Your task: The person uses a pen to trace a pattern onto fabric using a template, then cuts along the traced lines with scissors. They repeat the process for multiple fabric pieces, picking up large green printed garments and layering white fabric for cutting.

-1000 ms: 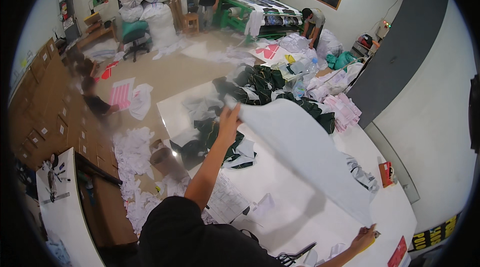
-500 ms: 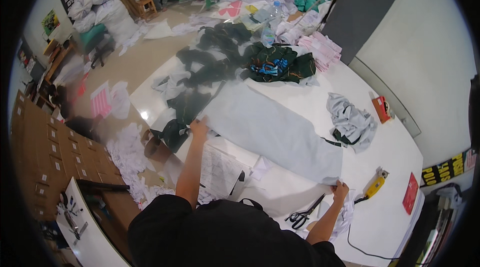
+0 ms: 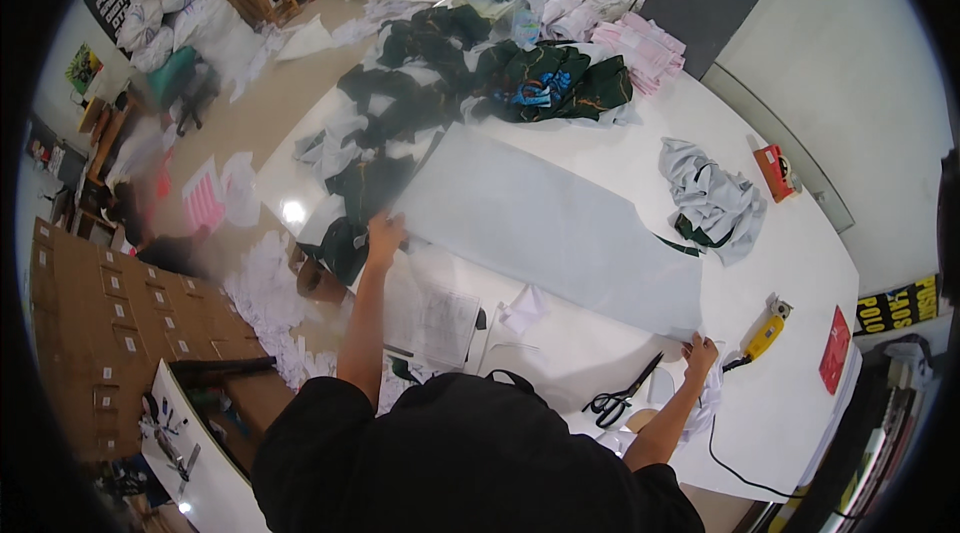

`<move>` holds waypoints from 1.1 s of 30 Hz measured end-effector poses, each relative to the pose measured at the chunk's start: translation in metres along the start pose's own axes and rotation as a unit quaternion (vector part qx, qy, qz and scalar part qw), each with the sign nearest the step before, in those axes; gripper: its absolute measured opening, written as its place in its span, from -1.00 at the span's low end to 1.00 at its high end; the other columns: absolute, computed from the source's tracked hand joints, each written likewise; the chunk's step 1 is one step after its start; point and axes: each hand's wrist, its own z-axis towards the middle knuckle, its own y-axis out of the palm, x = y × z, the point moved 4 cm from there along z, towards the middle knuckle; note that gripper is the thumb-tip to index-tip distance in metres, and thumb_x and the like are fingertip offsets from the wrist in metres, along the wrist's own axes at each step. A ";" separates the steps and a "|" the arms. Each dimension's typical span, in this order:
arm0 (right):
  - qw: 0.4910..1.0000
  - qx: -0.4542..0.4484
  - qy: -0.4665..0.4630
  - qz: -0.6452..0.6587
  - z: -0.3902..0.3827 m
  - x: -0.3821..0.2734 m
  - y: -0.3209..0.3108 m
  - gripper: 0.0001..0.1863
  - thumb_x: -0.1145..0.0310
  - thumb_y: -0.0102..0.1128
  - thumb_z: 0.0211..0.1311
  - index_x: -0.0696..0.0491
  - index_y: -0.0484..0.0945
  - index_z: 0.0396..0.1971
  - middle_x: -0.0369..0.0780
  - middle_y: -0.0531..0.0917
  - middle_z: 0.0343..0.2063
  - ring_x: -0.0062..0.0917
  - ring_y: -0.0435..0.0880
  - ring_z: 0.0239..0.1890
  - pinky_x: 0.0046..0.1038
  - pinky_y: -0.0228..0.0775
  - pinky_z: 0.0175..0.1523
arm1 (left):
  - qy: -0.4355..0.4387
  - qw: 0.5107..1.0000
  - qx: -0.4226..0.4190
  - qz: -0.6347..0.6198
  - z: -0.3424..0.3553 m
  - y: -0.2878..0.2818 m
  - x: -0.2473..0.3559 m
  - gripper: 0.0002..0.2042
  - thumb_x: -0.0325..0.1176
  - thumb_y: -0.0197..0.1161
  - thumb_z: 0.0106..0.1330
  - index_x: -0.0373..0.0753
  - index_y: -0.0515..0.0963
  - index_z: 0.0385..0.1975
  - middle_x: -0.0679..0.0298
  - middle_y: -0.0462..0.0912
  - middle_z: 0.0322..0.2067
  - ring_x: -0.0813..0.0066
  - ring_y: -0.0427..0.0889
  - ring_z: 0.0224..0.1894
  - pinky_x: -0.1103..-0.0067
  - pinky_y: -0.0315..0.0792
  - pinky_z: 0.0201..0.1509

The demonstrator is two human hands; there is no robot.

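A long pale grey fabric panel (image 3: pixel 540 228) lies spread diagonally over the white table (image 3: pixel 790 413). My left hand (image 3: pixel 385 235) grips its left edge, beside dark green fabric pieces (image 3: pixel 365 183). At the opposite lower corner, my right hand (image 3: pixel 698 353) pinches the panel. Black scissors (image 3: pixel 612 405) rest left of my right hand, and a yellow electric cutter (image 3: pixel 765 333) with a cord lies to its right. Printed paper sheets (image 3: pixel 430 323) are by my left forearm.
Green patterned fabric (image 3: pixel 575 83) and a water bottle (image 3: pixel 530 3) sit at the back; a crumpled grey pile (image 3: pixel 712 195), red tape dispenser (image 3: pixel 775 173) and red sheet (image 3: pixel 832 348) occupy the right. Stacked cartons (image 3: pixel 100 333) stand left; blurred co-workers (image 3: pixel 175 248) are beyond them.
The panel, held raised a second ago, has come down flat onto the table. Both my hands have lowered with it and now hold it at the tabletop, uncovering the grey pile and cutter.
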 end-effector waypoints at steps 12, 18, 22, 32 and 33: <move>1.000 -0.006 -0.010 0.011 0.018 0.017 -0.019 -0.80 0.48 0.15 0.21 0.30 0.51 -0.24 -0.18 0.56 -0.52 -0.50 0.54 -0.58 -0.52 0.46 -0.55 | 0.002 0.998 -0.058 0.030 -0.006 0.002 -0.013 -0.59 -0.33 0.32 0.26 -0.44 0.46 0.02 0.14 0.55 -0.18 0.41 0.60 -0.30 0.45 0.56 -0.17; 0.997 -0.070 0.019 -0.034 0.039 0.028 -0.010 -0.53 0.13 0.30 0.25 0.32 0.56 -0.17 -0.11 0.56 -0.31 -0.39 0.57 -0.31 -0.44 0.57 -0.35 | -0.014 0.990 0.129 0.057 -0.033 0.007 0.022 -0.64 -0.22 0.52 0.08 -0.43 0.64 -0.35 0.26 0.61 -0.56 0.54 0.54 -0.60 0.53 0.44 -0.52; 0.996 -0.072 0.037 -0.036 0.038 0.028 -0.007 -0.53 0.15 0.36 0.20 0.31 0.55 -0.21 -0.11 0.56 -0.30 -0.39 0.58 -0.28 -0.46 0.56 -0.35 | -0.016 0.992 0.112 0.061 -0.034 0.009 0.034 -0.68 -0.29 0.47 0.11 -0.44 0.65 -0.28 0.25 0.63 -0.49 0.56 0.54 -0.55 0.55 0.44 -0.50; 1.000 -0.024 -0.002 0.017 0.053 0.043 -0.012 -0.75 0.31 0.35 0.21 0.17 0.52 -0.31 -0.25 0.54 -0.58 -0.61 0.48 -0.61 -0.61 0.38 -0.56 | -0.012 1.000 0.023 -0.012 -0.024 0.004 0.019 -0.77 -0.43 0.31 0.23 -0.43 0.63 -0.18 0.29 0.64 -0.39 0.58 0.55 -0.42 0.57 0.45 -0.40; 0.999 -0.027 0.003 0.019 0.053 0.042 -0.013 -0.74 0.31 0.35 0.21 0.17 0.52 -0.30 -0.26 0.54 -0.58 -0.61 0.48 -0.62 -0.61 0.38 -0.56 | -0.029 0.999 0.030 -0.020 -0.025 0.004 0.020 -0.76 -0.42 0.33 0.22 -0.44 0.64 -0.19 0.29 0.65 -0.40 0.57 0.56 -0.42 0.57 0.46 -0.40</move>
